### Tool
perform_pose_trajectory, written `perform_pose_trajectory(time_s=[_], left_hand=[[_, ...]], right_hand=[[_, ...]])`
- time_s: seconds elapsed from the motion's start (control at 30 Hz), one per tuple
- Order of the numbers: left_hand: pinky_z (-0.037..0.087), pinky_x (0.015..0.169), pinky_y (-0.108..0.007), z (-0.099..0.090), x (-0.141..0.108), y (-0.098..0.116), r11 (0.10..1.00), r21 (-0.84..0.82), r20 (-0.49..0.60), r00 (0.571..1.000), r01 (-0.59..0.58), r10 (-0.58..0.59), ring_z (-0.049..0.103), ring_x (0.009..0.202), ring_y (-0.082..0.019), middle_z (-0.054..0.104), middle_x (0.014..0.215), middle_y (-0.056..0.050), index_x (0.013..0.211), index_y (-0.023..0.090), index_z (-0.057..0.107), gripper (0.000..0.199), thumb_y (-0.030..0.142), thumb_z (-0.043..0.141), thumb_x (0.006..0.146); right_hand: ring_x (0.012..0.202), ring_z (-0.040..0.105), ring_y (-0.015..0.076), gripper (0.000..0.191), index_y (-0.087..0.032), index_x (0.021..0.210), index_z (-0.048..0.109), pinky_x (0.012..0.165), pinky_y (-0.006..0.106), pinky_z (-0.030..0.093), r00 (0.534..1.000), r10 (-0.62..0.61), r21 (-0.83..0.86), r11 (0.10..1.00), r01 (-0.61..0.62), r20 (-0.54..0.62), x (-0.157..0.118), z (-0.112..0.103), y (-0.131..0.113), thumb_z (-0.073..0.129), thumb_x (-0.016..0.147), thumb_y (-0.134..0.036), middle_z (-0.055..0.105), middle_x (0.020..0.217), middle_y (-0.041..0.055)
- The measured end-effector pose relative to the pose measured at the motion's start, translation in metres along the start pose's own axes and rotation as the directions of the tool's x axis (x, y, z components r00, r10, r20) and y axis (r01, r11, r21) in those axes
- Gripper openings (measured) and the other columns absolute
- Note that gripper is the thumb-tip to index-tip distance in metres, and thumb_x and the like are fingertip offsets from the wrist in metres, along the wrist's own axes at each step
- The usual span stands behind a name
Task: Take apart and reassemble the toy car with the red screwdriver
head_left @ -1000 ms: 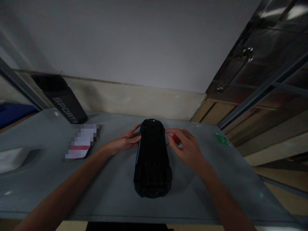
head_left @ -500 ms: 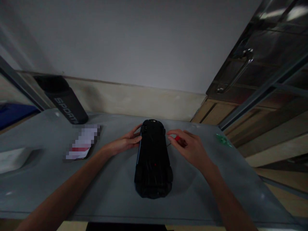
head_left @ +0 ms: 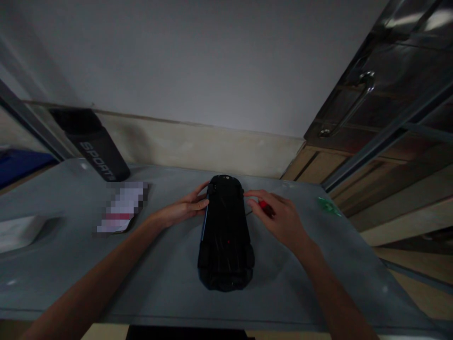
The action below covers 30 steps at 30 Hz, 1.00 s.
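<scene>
A black toy car [head_left: 226, 226] lies upside down on the grey table, its dark underside and wheels facing up. My left hand [head_left: 184, 208] grips the car's left side, thumb on the near edge and fingers beyond it. In the curled fingers of my right hand [head_left: 279, 217] is a screwdriver with a red handle [head_left: 266, 208]. Its thin shaft pokes out toward the car's right side, and the tip is hard to make out. The right index finger reaches to the car's upper right wheel, apparently touching it.
A phone [head_left: 123, 205] with a blurred screen and a dark bottle [head_left: 95, 146] marked SPORT sit to the left. A white object [head_left: 19, 233] is at the far left. Crumpled green plastic [head_left: 329, 206] lies on the right of the table [head_left: 170, 288], and a wall rises behind.
My right index finger has extended slightly left to the car's wheel, and the thumb has shifted a little. The left hand and car have stayed almost still.
</scene>
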<state>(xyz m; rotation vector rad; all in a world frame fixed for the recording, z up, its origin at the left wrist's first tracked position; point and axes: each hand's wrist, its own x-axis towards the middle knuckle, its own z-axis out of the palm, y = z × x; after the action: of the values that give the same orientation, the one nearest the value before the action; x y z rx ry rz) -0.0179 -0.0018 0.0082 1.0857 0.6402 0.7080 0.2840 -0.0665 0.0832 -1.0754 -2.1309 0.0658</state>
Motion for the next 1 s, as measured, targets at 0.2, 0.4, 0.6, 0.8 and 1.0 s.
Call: perform_pose_trajectory(time_s=[0.2,0.4,0.6,0.8,1.0], left_hand=[[0.047,0.110,-0.041,0.0019,-0.0015,0.0022,1.000,-0.013,-0.001,1.000,-0.009,0.009,0.062,0.136,-0.030,0.062,0.156,-0.006,0.168,0.043,0.033,0.086,0.032,0.079,0.095],[0.044,0.115,-0.044,0.0047,-0.0017,0.0017,1.000,-0.031,-0.034,0.999,-0.001,0.000,0.053,0.147,-0.034,0.063,0.156,-0.004,0.168,0.042,0.035,0.087,0.032,0.080,0.093],[0.043,0.118,-0.045,0.0021,0.0000,-0.0008,1.000,-0.004,-0.029,1.000,0.001,-0.001,0.052,0.150,-0.033,0.055,0.164,-0.003,0.168,0.045,0.034,0.092,0.035,0.083,0.090],[0.043,0.117,-0.047,-0.0006,-0.0007,0.0016,0.999,-0.030,-0.008,1.000,0.027,-0.027,0.055,0.145,-0.033,0.058,0.160,-0.003,0.167,0.046,0.035,0.087,0.032,0.080,0.094],[0.041,0.121,-0.047,0.0006,-0.0002,0.0024,0.999,-0.031,-0.012,0.999,0.039,-0.040,0.050,0.151,-0.032,0.049,0.168,-0.005,0.169,0.045,0.030,0.091,0.033,0.080,0.094]], right_hand=[[0.069,0.065,0.0161,0.030,-0.026,0.132,0.066,0.066,0.028,0.053,1.000,-0.005,0.078,0.997,0.004,0.013,0.0021,0.0001,-0.0037,0.054,0.105,-0.023,0.069,0.083,-0.0001],[0.053,0.059,0.0139,0.017,-0.027,0.116,0.069,0.057,0.026,0.046,0.995,0.101,0.029,0.995,-0.100,-0.009,0.0008,0.0046,-0.0017,0.056,0.108,-0.036,0.061,0.063,-0.0054],[0.072,0.069,0.0181,0.025,-0.025,0.123,0.065,0.070,0.031,0.054,1.000,-0.025,0.040,0.999,0.025,-0.005,0.0015,-0.0025,-0.0014,0.048,0.105,-0.021,0.075,0.091,0.0034],[0.064,0.065,0.0143,0.018,-0.026,0.118,0.068,0.066,0.028,0.054,0.998,-0.034,0.034,0.999,0.036,-0.052,0.0004,0.0046,0.0010,0.054,0.107,-0.023,0.073,0.082,-0.0003],[0.057,0.063,0.0144,0.015,-0.027,0.114,0.070,0.061,0.027,0.052,0.997,0.014,0.006,1.000,-0.013,-0.073,-0.0023,0.0052,0.0039,0.057,0.106,-0.026,0.069,0.072,-0.0028]])
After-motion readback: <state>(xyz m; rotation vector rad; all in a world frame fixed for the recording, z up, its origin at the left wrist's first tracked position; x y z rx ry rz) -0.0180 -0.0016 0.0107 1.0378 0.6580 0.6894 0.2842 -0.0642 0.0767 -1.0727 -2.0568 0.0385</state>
